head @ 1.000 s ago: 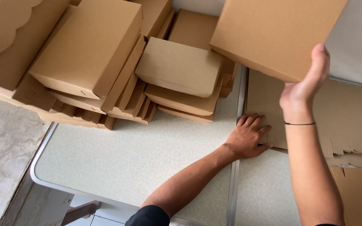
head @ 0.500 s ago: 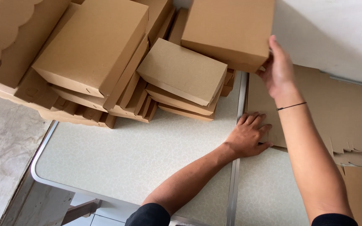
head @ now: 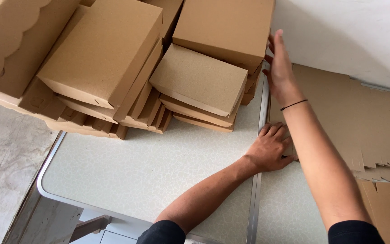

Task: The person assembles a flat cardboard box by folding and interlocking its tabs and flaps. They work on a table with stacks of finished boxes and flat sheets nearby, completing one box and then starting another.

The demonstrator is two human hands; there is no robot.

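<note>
R hand (head: 280, 68) is flat against the side of the top cardboard box (head: 224, 27), fingers straight and together, not clamped, just touching its right edge. That box sits on a stack of folded boxes (head: 199, 81) at the bench's far edge, near the centre seam (head: 259, 149). L hand (head: 271, 147) is palm down on the bench (head: 136, 167) by the seam, fingers slightly apart, pressing the edge of the flat cardboard sheets (head: 357, 122) spread over the right side. More boxes (head: 102, 49) are piled toward the far left corner.
</note>
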